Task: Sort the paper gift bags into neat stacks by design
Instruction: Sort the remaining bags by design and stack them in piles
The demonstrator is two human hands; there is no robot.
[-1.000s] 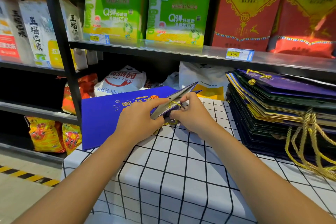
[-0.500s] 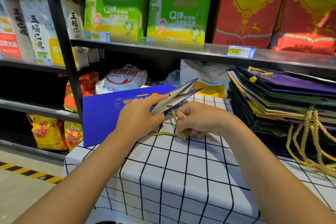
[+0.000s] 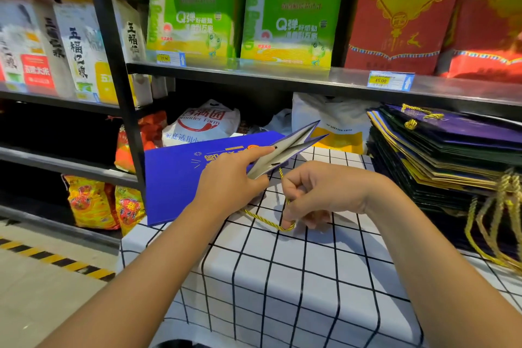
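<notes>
Blue bag [image 3: 180, 178] flat on the checked cloth [image 3: 282, 277], at eleven o'clock from the hands, its far-left corner hanging past the table edge. Mouth end lifted and gaping toward one o'clock, grey inner faces showing. Left hand [image 3: 228, 181] pressing down on the bag near the mouth, forefinger stretched along the upper flap, thumb tucked beneath: holding, not crushing. Right hand [image 3: 316, 195] curled round the gold cord [image 3: 265, 220], which loops out from under the mouth and lies on the cloth at six o'clock of the opening. Fingertips low against the cloth, cord caught among them.

Stack [image 3: 440, 161] of dark and purple bags at three o'clock, well apart from the blue one, gold handles spilling over its near edge.

Judged from the look: light, stiff card, glossy and likely slick, quick to crease at the folds and to dent at corners. Cord soft, limp, apt to snag or trail. Best held flat by the long edges or by the reinforced mouth rim, not by the cord alone, lest the eyelets tear. Cord probably best tucked inside or laid flat on top first, else no neat stacking. Sliding preferable to lifting by one corner, given the overhang.
</notes>
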